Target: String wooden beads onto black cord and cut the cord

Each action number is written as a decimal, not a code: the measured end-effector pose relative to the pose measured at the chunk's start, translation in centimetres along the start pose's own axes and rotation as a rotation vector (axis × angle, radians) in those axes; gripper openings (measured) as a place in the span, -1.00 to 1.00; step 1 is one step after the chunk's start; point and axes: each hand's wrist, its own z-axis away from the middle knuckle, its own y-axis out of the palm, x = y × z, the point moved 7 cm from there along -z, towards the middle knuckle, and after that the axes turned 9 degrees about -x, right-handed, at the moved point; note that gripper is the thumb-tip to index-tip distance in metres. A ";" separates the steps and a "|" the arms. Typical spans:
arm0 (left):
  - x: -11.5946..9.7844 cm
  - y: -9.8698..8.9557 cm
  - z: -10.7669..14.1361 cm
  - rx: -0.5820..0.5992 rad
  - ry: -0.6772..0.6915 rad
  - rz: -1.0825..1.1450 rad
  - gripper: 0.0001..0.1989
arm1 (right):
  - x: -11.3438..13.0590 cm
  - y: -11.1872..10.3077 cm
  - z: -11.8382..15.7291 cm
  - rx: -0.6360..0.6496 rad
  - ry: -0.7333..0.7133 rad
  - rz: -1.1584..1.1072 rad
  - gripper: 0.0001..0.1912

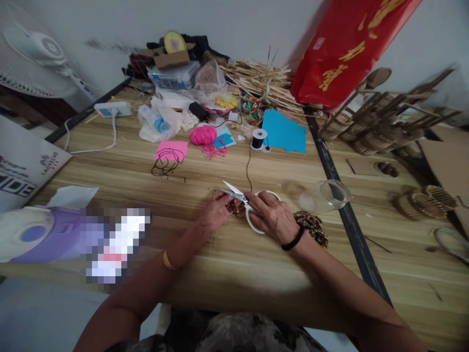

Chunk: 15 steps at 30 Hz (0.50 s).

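Note:
White-handled scissors [234, 190] are in my right hand [273, 212], their blades parted and pointing left towards my left hand. My left hand [214, 212] is closed on multicoloured beads [234, 208], with its fingertips close to the scissor blades. A thin black cord [248, 168] runs from a spool of black cord [258, 140] down to the area between my hands; where it ends is hidden. Right of my right wrist lies a coil of multicoloured bead strings [313, 227], partly covered by the wrist.
A clear glass jar [333, 194] stands right of my right hand. Pink yarn [203, 135], loose black cord [167, 162] and blue sheets [284, 132] lie farther back. Woven bamboo baskets [370, 132] stand at right; a power strip [113, 108] sits back left.

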 end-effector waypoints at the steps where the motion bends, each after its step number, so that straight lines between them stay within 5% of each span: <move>1: 0.0 0.0 0.0 0.000 0.000 0.009 -0.91 | 0.0 0.0 -0.1 0.001 0.001 -0.002 -0.61; 15: 0.2 -0.4 -0.1 -0.058 -0.037 0.069 -0.95 | 0.8 0.2 -3.6 0.007 -0.003 -0.126 -0.60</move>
